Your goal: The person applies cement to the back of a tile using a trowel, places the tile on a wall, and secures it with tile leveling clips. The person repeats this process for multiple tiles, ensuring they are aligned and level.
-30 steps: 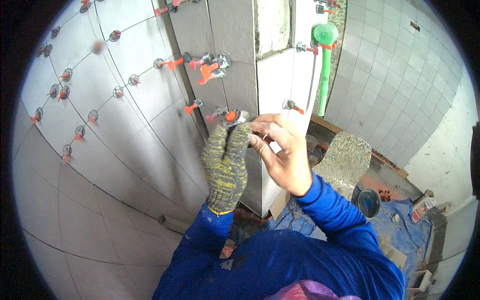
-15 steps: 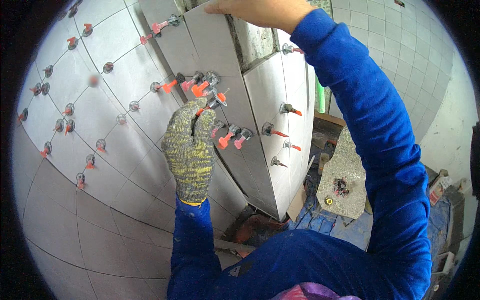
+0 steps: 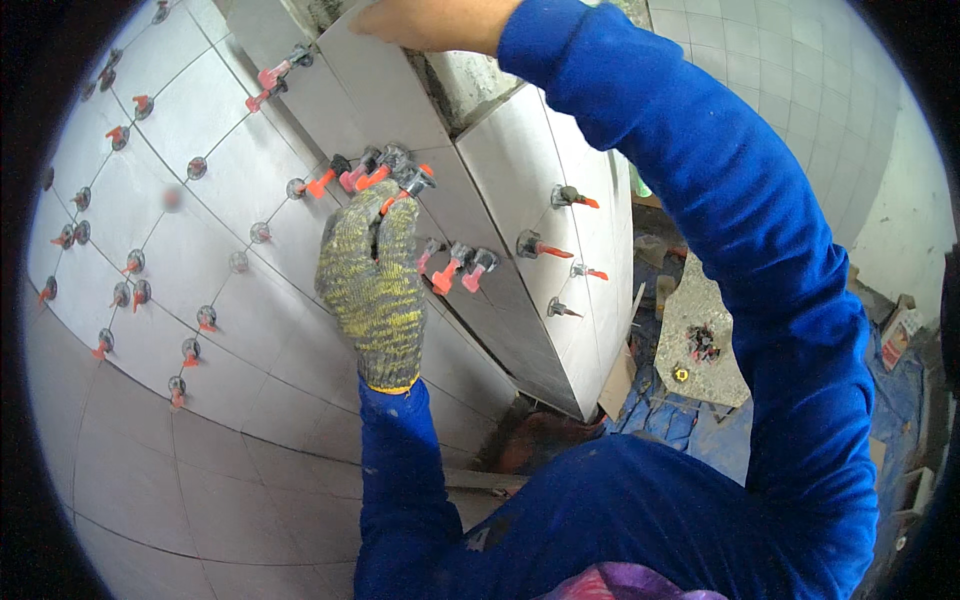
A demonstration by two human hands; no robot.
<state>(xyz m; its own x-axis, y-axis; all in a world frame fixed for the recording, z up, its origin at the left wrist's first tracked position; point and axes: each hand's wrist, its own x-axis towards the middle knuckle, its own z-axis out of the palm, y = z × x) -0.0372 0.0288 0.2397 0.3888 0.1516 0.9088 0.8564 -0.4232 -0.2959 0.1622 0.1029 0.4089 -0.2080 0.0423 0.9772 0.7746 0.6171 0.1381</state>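
My left hand (image 3: 372, 285), in a grey-and-yellow knitted glove, pinches a tile leveler (image 3: 412, 184) with an orange T-shaped handle. It is close to the seam below the upper grey tile (image 3: 385, 85) on the column; whether its tip is in the seam I cannot tell. Right beside it, several levelers (image 3: 372, 168) with orange and pink handles sit along that seam. Another row of levelers (image 3: 455, 268) lies just below and to the right of my glove. My bare right hand (image 3: 435, 22) rests at the upper tile's top edge, its fingertips partly cut off by the picture's rim.
On the left, a tiled wall (image 3: 215, 290) carries many protruding levelers. More stick out of the column's right face (image 3: 565, 150). Below right, a speckled slab (image 3: 700, 300) bears a pile of small parts and a yellow tape measure (image 3: 681, 375), above blue sheeting (image 3: 670, 425).
The view has shifted, with the column now further left. My left hand has brought the leveler closer to the neighbouring ones and tilted it. My right hand stays at the tile's top edge.
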